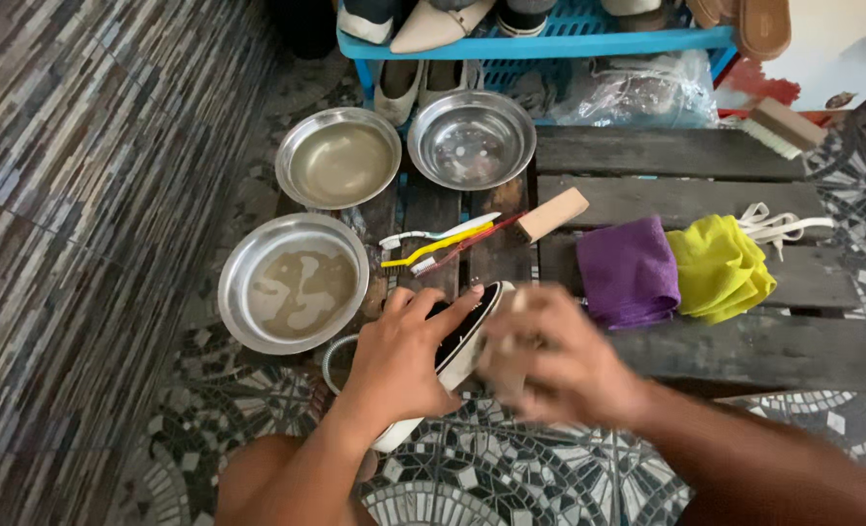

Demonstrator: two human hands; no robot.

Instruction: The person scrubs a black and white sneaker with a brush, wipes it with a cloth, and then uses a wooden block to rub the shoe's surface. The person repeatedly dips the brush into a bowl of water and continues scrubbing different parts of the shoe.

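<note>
The wooden pallet table [667, 156] spans the right and centre of the scene, set on a mosaic floor [511, 477]. Behind it stands a blue plastic shoe rack [550, 44] loaded with footwear. Three round metal bowls sit at the table's left: one nearest the person holding murky water [293, 283], one behind it holding cloudy water [338, 158], and one beside that nearly dry [471, 139]. A folded purple cloth [628, 271] lies on the right-hand slats, touching a crumpled yellow cloth [720, 268], with white laces [779, 226] just behind the yellow one. The shoe [462, 336], dark on top with a white sole, sits at the near edge of the table between both hands, tilted toe-up toward the bowls. The left hand [404, 356] has its grip wrapped around the shoe's upper, fingers curled over the top. The right hand [560, 365] is motion-blurred against the shoe's sole side; its grip appears closed on a pale object, though the blur makes this impossible to confirm. Three toothbrushes [443, 244] lie together past the shoe, next to a wooden-backed brush [550, 214]. A second scrub brush [784, 127] rests at the far right edge.
</note>
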